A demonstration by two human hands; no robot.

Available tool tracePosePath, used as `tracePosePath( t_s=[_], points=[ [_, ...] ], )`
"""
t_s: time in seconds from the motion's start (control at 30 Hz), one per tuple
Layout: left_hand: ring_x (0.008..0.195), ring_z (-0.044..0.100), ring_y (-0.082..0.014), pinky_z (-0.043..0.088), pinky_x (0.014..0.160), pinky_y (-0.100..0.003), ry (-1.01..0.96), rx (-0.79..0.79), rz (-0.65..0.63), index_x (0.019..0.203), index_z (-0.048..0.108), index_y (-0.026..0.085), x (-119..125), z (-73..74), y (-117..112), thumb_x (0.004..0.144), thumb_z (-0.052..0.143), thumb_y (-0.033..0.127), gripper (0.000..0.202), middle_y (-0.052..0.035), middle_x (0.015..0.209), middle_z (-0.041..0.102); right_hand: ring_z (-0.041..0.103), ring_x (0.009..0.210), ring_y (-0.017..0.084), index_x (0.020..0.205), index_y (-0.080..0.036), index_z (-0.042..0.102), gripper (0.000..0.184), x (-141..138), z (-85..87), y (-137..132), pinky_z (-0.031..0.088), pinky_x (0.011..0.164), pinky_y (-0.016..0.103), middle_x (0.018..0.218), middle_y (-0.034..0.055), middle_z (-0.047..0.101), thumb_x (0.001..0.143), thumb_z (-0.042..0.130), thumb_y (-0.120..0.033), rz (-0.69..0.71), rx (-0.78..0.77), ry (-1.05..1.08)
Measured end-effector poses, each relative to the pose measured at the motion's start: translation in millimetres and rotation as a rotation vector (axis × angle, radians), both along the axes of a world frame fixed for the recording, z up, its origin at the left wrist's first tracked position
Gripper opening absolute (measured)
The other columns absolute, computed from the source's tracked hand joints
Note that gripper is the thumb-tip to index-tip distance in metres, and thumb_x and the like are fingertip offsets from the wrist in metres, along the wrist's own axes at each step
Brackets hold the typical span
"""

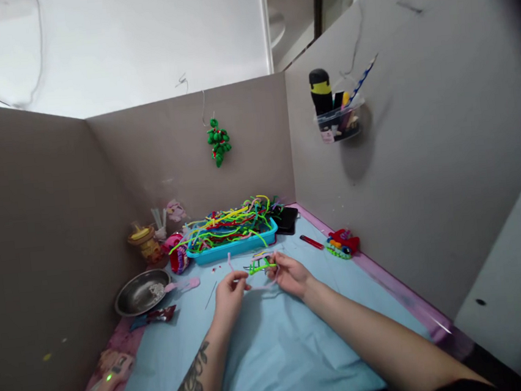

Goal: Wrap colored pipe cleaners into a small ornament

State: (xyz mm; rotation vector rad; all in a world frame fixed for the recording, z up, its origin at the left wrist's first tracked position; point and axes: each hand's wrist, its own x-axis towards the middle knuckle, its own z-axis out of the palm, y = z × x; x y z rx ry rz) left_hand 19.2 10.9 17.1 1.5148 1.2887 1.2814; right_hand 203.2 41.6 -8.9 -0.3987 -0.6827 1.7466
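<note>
My left hand (229, 295) and my right hand (291, 274) meet over the light blue mat (275, 348), both pinched on a small pipe-cleaner piece (259, 267) of green and pale pink strands. The left fingers grip its pink end, the right fingers its green part. Just beyond the hands stands a blue tray (233, 247) heaped with coloured pipe cleaners (226, 223).
A steel bowl (141, 291) and a pink spoon (184, 284) lie at the left, jars behind them. A red-and-green toy (343, 244), a red tool (312, 242) and a black case (285, 220) lie right. Grey partition walls enclose the desk; a green ornament (218, 141) hangs on the back one.
</note>
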Motion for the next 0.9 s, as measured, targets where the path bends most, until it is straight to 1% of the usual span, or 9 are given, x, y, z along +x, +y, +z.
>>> tracePosePath(
  t_s=[0.07, 0.1, 0.2, 0.27, 0.43, 0.5, 0.7, 0.83, 0.9],
  points=[
    [0.064, 0.06, -0.0173, 0.046, 0.063, -0.028, 0.036, 0.168, 0.092, 0.081, 0.067, 0.019, -3, 4.4, -2, 0.071, 0.06, 0.03, 0.016, -0.0041, 0.073, 0.065, 0.049, 0.053, 0.009, 0.074, -0.02, 0.051, 0.01, 3, 0.8, 1, 0.045, 0.055, 0.025, 0.065, -0.0029, 0.054, 0.078, 0.059, -0.024, 0.002, 0.03, -0.031],
    [0.07, 0.06, -0.0181, 0.046, 0.066, -0.028, 0.06, 0.247, 0.097, 0.081, 0.068, 0.02, -4, 7.1, -4, 0.071, 0.061, 0.03, 0.015, -0.0052, 0.079, 0.065, 0.048, 0.053, 0.01, 0.073, -0.02, 0.051, 0.01, 3, 1.8, 0, 0.044, 0.054, 0.025, 0.064, -0.0025, 0.054, 0.078, 0.058, -0.025, 0.02, 0.031, -0.031],
    [0.081, 0.058, -0.0205, 0.045, 0.075, -0.031, 0.164, 0.39, -0.021, 0.079, 0.069, 0.024, -3, 14.3, -12, 0.072, 0.061, 0.028, 0.011, -0.007, 0.085, 0.065, 0.048, 0.056, 0.01, 0.073, -0.019, 0.051, 0.009, 3, 5.7, -6, 0.043, 0.053, 0.023, 0.064, -0.0022, 0.051, 0.078, 0.057, -0.024, 0.12, -0.011, 0.013],
    [0.082, 0.057, -0.0209, 0.043, 0.078, -0.032, 0.269, 0.435, -0.056, 0.079, 0.069, 0.025, -1, 16.4, -16, 0.073, 0.06, 0.027, 0.01, -0.0068, 0.082, 0.064, 0.048, 0.057, 0.009, 0.072, -0.019, 0.051, 0.009, 2, 7.6, -10, 0.043, 0.053, 0.022, 0.065, -0.0022, 0.05, 0.077, 0.057, -0.023, 0.17, -0.019, 0.021],
    [0.083, 0.055, -0.0222, 0.042, 0.078, -0.033, 0.553, 0.447, 0.003, 0.079, 0.066, 0.025, 0, 15.1, -16, 0.073, 0.059, 0.026, 0.009, -0.0064, 0.082, 0.061, 0.046, 0.058, 0.011, 0.07, -0.019, 0.049, 0.01, -1, 6.4, -14, 0.042, 0.055, 0.024, 0.067, -0.0014, 0.049, 0.077, 0.055, -0.023, 0.183, 0.017, -0.023],
    [0.083, 0.055, -0.0218, 0.041, 0.078, -0.033, 0.574, 0.449, 0.004, 0.078, 0.065, 0.024, -1, 15.7, -15, 0.075, 0.056, 0.026, 0.01, -0.0066, 0.082, 0.061, 0.045, 0.058, 0.011, 0.07, -0.019, 0.049, 0.01, -1, 6.1, -14, 0.042, 0.055, 0.024, 0.066, -0.0014, 0.049, 0.076, 0.056, -0.023, 0.186, 0.018, -0.027],
    [0.07, 0.054, -0.0166, 0.041, 0.064, -0.026, 0.184, 0.356, -0.008, 0.067, 0.059, 0.02, 1, 18.6, -16, 0.075, 0.058, 0.031, 0.014, -0.0044, 0.074, 0.059, 0.046, 0.054, 0.009, 0.07, -0.018, 0.05, 0.011, 2, 10.6, -14, 0.038, 0.05, 0.021, 0.063, -0.0024, 0.049, 0.075, 0.058, -0.023, 0.218, -0.059, 0.018],
    [0.064, 0.052, -0.0136, 0.039, 0.059, -0.023, -0.111, 0.187, -0.015, 0.073, 0.057, 0.018, 3, 12.8, -10, 0.072, 0.062, 0.036, 0.019, -0.0021, 0.072, 0.059, 0.046, 0.048, 0.008, 0.077, -0.017, 0.052, 0.01, 0, 5.3, -10, 0.035, 0.045, 0.019, 0.063, -0.0023, 0.054, 0.075, 0.061, -0.023, 0.23, -0.133, -0.088],
    [0.061, 0.051, -0.0124, 0.038, 0.057, -0.022, -0.164, 0.137, 0.009, 0.072, 0.055, 0.017, 3, 9.7, -6, 0.069, 0.064, 0.038, 0.023, -0.0006, 0.067, 0.058, 0.046, 0.047, 0.007, 0.077, -0.017, 0.053, 0.014, 0, 3.2, -7, 0.033, 0.043, 0.019, 0.062, -0.0023, 0.056, 0.071, 0.064, -0.023, 0.221, -0.156, -0.186]
  ],
)
